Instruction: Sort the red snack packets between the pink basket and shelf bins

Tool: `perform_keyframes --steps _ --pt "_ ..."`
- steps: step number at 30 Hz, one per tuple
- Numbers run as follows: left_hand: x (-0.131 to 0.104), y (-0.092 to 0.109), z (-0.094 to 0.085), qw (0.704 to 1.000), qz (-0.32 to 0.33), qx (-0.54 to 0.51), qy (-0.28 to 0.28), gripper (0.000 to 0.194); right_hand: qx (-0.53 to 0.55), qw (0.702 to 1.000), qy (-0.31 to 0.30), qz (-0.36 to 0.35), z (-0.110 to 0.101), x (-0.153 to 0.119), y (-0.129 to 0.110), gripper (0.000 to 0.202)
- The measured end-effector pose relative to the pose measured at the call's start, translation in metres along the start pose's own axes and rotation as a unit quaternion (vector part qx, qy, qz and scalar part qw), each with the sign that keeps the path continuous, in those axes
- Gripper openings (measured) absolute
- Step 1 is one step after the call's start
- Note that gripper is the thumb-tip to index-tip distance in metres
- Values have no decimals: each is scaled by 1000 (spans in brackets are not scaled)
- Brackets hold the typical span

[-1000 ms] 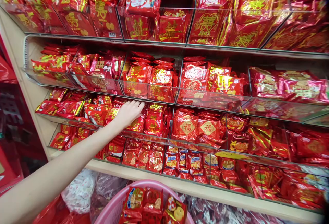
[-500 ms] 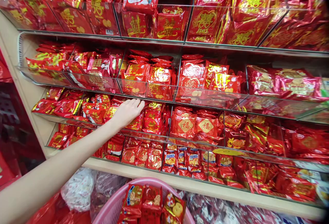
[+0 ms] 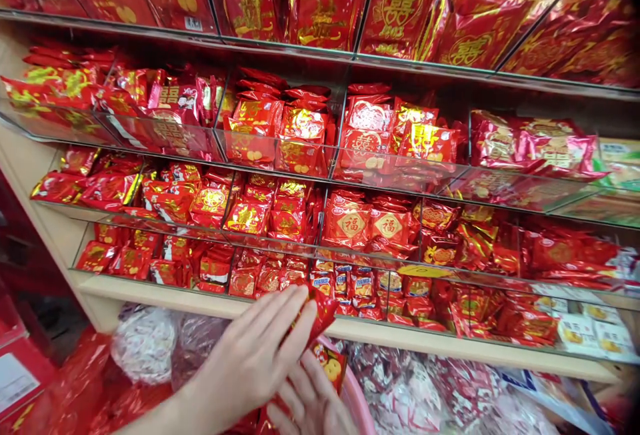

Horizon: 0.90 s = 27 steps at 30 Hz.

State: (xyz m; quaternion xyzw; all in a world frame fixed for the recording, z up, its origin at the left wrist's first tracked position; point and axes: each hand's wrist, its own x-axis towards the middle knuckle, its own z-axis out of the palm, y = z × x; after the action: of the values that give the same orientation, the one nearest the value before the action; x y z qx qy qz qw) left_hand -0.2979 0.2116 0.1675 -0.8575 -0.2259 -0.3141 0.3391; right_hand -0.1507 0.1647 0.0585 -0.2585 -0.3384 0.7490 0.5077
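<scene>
Over the pink basket [image 3: 357, 398], my left hand [image 3: 255, 348] is closed around a shiny red snack packet [image 3: 323, 315], its end sticking out past the fingers. Just below it, my right hand [image 3: 313, 398] comes up from the bottom edge with its fingers stretched out, beneath the left hand and close to the packets in the basket. I cannot tell whether the right hand touches the held packet. A red packet with a biscuit picture [image 3: 333, 365] shows in the basket beside the hands; most other packets there are covered by them.
A tiered shelf rack [image 3: 290, 172] with clear dividers and front lips holds red and gold packets. White boxes [image 3: 583, 335] stand at the lower right. Bagged goods [image 3: 417, 395] lie under the bottom ledge [image 3: 415, 338], and a red carton [image 3: 20, 375] is at lower left.
My left hand has come down from the third shelf row to the basket and now holds a red packet. My right hand has come into view. The camera view has tilted downward.
</scene>
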Motion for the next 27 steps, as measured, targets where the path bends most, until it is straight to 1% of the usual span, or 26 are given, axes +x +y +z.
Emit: perform_keyframes --steps 2,3,5,8,11,13,16,18,19,20,22,25,27 --pt "-6 15 7 1000 -10 -2 -5 41 134 989 33 -47 12 5 -3 58" --pt "-7 20 9 1000 -9 3 -10 41 180 981 43 -51 18 5 -5 54" --pt "-8 26 13 999 -5 19 -26 39 224 973 49 -36 26 5 -10 48" --pt "-12 35 18 998 -12 30 -56 37 245 968 44 -4 29 2 -17 45" --pt "-21 46 23 997 -38 19 -63 36 266 963 39 25 21 1 -16 47" --pt "-28 52 25 996 -46 19 -80 37 276 959 44 33 14 2 -12 50" --pt "-37 54 21 993 -21 25 -115 47 270 960 55 40 5 6 -4 48" --pt "-41 51 15 990 1 0 -141 54 255 962 61 72 1 8 0 47" --pt "-42 47 12 987 2 -27 -160 57 249 962 63 89 0 7 1 48" --pt "-42 42 9 981 -7 -62 -183 60 245 962 64 99 0 7 2 49" --pt "-40 30 5 960 -51 -147 -234 66 243 961 64 112 0 4 2 51" --pt "-34 11 2 901 -128 -271 -315 82 230 964 62 121 2 1 2 54" --pt "-30 2 3 856 -150 -340 -359 93 214 967 61 122 2 0 3 56"
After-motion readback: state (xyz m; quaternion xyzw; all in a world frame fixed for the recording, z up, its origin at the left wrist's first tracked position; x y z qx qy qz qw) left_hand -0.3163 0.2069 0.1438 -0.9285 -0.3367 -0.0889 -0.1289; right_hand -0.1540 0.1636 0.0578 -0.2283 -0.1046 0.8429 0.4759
